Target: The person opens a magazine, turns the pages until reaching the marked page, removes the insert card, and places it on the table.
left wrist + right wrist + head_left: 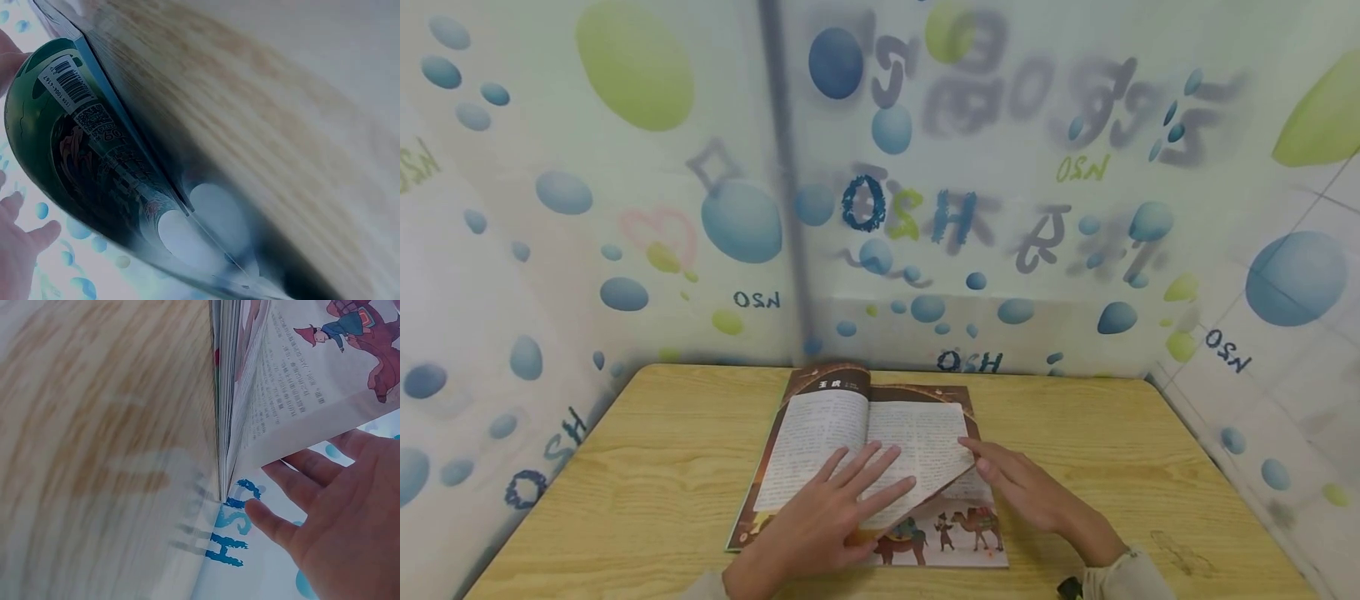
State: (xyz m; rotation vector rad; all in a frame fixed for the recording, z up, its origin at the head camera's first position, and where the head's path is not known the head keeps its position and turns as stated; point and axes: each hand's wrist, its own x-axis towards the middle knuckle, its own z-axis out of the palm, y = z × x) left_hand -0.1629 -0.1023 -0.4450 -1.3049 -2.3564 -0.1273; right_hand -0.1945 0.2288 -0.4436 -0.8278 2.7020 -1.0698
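Note:
An open book (820, 433) with text pages and dark brown borders lies at the middle of the wooden table. My left hand (816, 512) rests across the pages with its fingers spread. At the right edge my right hand (1033, 492) touches a page whose lower corner is lifted and folded over, its fingers fairly straight. From the right wrist view, fingers of the right hand (350, 512) sit behind the raised page (294, 400) and the thumb is apart from it. Camels and a figure are painted on the page (951, 546) beneath. The left wrist view shows the green cover (31, 119) with a barcode, bowed.
The wooden table (662, 450) extends on both sides of the book. Behind it hangs a pale sheet (1037, 250) with blue and green drops and mirrored lettering. A small dark object (1070, 588) is near the right sleeve (1123, 575).

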